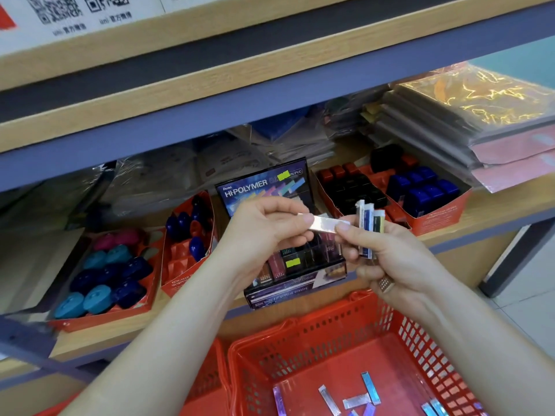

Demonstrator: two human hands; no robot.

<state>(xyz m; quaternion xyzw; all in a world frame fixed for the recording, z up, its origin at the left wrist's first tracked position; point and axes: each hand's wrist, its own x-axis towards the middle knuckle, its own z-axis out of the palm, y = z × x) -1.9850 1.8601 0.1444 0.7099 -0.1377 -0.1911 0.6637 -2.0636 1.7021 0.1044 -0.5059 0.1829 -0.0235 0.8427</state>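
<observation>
Your left hand [264,226] has a slim silver eraser [326,225] pinched by one end between thumb and forefinger, other fingers curled under. Your right hand [390,259] is wrapped round a bundle of erasers [368,228] standing upright in the fist, w/ its thumb and a fingertip touching the silver one's far end too. So that eraser sits about level between both hands, in the air in front of the black display box [282,291] and above the red basket [330,322]. Looks to me like you're passing it across or sorting it into the bundle, can't tell which way tbh. Either way imo: let one hand fully own it before the other lets go, b/c it's thin, shiny and prob slippery. Slide it in flat alongside the rest, ends lined up, and don't loosen the fist much or the bundle fans out. If one drops, the basket's right below w/ more loose erasers [362,400] in it, so no biggie. There's sharpener trays [435,219] either side of the box, so watch your elbows.
</observation>
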